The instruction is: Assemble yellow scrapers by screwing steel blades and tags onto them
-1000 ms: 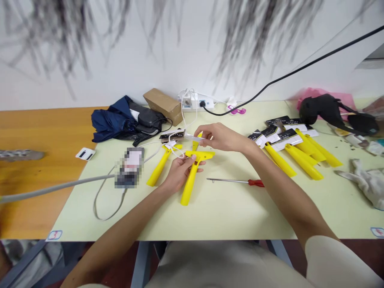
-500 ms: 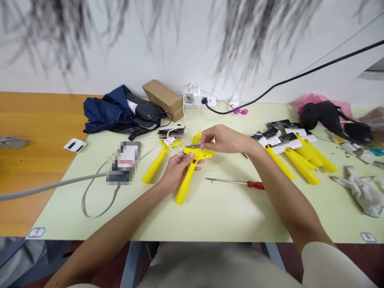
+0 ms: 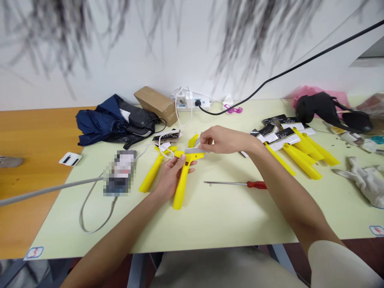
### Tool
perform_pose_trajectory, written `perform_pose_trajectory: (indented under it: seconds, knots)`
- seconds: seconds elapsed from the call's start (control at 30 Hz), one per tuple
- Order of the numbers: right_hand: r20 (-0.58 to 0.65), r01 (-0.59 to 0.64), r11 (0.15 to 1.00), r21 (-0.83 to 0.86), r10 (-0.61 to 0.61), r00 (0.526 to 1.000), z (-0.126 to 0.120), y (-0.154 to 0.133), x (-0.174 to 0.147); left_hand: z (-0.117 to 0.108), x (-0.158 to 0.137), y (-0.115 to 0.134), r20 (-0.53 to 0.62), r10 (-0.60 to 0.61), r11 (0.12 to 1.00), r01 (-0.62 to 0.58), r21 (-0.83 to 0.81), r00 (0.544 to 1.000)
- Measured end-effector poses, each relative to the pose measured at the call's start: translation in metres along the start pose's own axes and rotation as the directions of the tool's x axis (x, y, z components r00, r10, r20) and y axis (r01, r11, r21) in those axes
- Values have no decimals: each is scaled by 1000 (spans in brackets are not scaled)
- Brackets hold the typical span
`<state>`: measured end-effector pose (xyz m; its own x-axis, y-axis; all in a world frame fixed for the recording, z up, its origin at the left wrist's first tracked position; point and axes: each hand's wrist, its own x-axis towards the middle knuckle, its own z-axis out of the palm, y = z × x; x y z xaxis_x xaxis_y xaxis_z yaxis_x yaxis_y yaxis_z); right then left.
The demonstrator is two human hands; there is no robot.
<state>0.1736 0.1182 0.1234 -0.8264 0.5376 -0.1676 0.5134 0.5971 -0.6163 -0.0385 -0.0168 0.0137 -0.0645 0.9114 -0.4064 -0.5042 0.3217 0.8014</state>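
My left hand [image 3: 170,175] is closed round the neck of a yellow scraper [image 3: 181,188], its thumb just under the wide head and its handle slanting down toward me. Between the fingertips of my right hand [image 3: 221,139] is a thin metal blade [image 3: 192,151], lying along the scraper's head. A separate yellow piece [image 3: 192,140] shows just behind the head; how it rests is partly hidden. Left of my left hand lies another yellow scraper [image 3: 151,174]. On the table in front of my right forearm is a screwdriver [image 3: 256,184] with a red handle.
Several yellow scrapers [image 3: 303,162] with black-and-white cards lie at right, near a whitish glove [image 3: 364,182]. At the back are a cardboard box [image 3: 159,105], a power strip [image 3: 192,102] with cords and a dark blue umbrella [image 3: 97,123]. A grey cable [image 3: 54,193] crosses the left side.
The blade shows more plainly over the scraper's head, which sits flatter to my view. Both hands keep their holds. The whole view has tilted and shifted slightly.
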Motion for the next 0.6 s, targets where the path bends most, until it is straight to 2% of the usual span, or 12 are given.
perform_pose_trajectory:
  seconds: [0.23,0.6]
  knots:
    - [-37,-10,1000,-7,9,999,2,-1,1,-1,-2,-1,48,25,1000,-26,17,999]
    - [-73,7,1000,13,-6,997,4,-2,2,-1,-2,0,27,24,999,-25,35,999]
